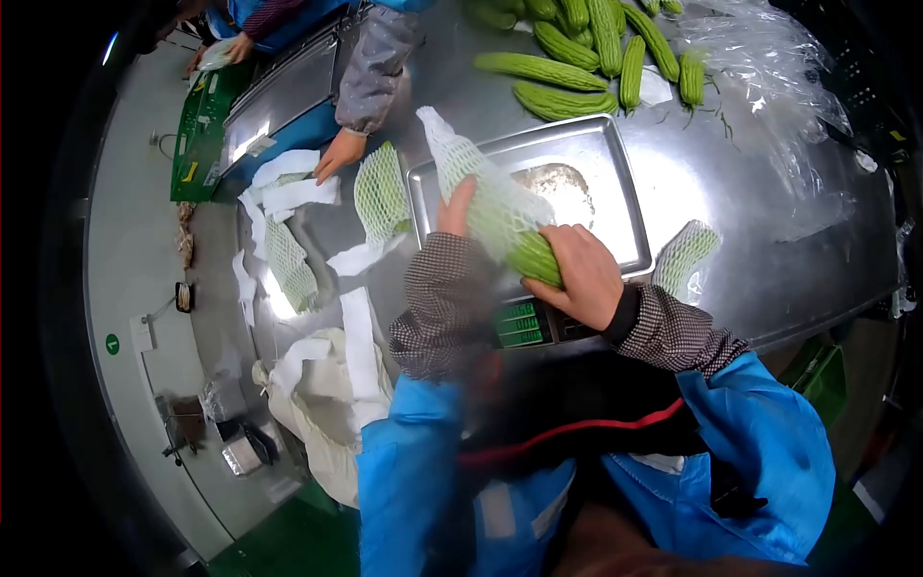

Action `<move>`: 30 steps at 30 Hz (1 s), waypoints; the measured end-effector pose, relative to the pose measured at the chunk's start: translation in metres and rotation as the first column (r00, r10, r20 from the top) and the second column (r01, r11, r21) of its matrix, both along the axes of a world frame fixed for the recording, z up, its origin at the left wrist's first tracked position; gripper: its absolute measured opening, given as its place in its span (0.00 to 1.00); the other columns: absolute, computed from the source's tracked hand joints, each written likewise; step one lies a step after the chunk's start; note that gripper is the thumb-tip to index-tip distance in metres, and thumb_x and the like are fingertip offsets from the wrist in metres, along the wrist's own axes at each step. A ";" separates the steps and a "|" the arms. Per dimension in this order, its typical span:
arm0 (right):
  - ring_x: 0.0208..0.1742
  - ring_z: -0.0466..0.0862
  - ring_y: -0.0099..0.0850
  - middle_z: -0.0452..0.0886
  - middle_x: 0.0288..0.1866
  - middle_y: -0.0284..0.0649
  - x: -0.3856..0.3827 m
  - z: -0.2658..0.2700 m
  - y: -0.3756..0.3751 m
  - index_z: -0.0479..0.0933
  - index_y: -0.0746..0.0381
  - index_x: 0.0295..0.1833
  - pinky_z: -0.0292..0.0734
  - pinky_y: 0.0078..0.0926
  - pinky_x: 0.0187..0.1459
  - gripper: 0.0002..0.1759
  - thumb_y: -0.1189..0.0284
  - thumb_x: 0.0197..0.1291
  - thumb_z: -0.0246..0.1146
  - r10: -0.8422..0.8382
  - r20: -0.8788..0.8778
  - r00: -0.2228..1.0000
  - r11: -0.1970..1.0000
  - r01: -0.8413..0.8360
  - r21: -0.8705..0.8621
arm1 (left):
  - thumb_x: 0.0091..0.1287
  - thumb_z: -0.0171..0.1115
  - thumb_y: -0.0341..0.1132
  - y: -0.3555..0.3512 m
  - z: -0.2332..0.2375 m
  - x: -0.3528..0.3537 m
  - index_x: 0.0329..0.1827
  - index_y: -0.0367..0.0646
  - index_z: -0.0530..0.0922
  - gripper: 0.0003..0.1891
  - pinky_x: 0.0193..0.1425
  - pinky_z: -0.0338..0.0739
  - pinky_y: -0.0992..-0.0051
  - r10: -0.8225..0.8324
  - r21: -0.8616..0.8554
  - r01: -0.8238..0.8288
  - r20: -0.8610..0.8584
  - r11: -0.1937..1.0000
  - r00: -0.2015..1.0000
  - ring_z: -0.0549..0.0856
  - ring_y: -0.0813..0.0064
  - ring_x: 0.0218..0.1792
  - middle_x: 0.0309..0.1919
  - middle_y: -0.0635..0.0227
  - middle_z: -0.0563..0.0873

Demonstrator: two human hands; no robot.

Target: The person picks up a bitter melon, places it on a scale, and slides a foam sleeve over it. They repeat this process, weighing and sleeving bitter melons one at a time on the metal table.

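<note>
A green bitter melon [534, 257] is partly inside a white foam net sleeve [471, 168], held over a metal tray [630, 207] on a scale. My left hand [456, 207] grips the sleeved part, its thumb showing and its other fingers hidden behind the net. My right hand [583, 274] is closed round the bare lower end of the melon. The net's narrow top end sticks out empty. Beneath the tray shows the scale's green display [520, 325].
Bare bitter melons [606, 38] lie in a pile at the top. Netted melons [378, 192] rest left and right of the tray. A co-worker's hand [341, 154] touches white strips. Clear plastic bags [769, 87] lie right; a cloth sack [332, 423] stands lower left.
</note>
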State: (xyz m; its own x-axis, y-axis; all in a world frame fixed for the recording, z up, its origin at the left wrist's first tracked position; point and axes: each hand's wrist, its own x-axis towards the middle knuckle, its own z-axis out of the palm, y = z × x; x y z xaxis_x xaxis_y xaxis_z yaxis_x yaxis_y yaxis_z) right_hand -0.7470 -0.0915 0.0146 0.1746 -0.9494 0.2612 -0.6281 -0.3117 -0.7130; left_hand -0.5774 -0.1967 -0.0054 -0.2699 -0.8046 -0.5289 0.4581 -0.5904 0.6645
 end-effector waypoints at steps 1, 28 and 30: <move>0.41 0.74 0.48 0.74 0.40 0.49 0.003 -0.001 -0.002 0.68 0.70 0.54 0.71 0.41 0.44 0.30 0.63 0.50 0.70 -0.011 -0.016 1.000 1.000 0.011 0.006 | 0.67 0.59 0.49 0.005 0.001 -0.003 0.60 0.38 0.71 0.27 0.52 0.81 0.64 -0.012 0.028 0.013 -0.017 1.000 1.000 0.85 0.63 0.46 0.48 0.58 0.84; 0.54 0.78 0.42 0.77 0.49 0.45 -0.159 -0.116 -0.346 0.75 0.62 0.50 0.75 0.44 0.49 0.15 0.68 0.59 0.59 -0.167 -0.853 0.494 0.972 0.227 -0.059 | 0.55 0.71 0.32 0.037 0.011 0.035 0.76 0.40 0.48 0.48 0.53 0.76 0.69 -0.079 -0.178 0.560 0.911 0.809 0.405 0.81 0.66 0.47 0.49 0.57 0.76; 0.54 0.78 0.44 0.77 0.50 0.47 -0.167 -0.108 -0.347 0.74 0.63 0.52 0.75 0.45 0.50 0.19 0.64 0.58 0.61 -0.067 -0.851 0.520 0.985 0.169 0.026 | 0.55 0.69 0.31 0.037 0.008 0.033 0.75 0.40 0.48 0.47 0.54 0.76 0.69 -0.106 -0.197 0.544 0.874 0.815 0.475 0.81 0.67 0.48 0.49 0.57 0.76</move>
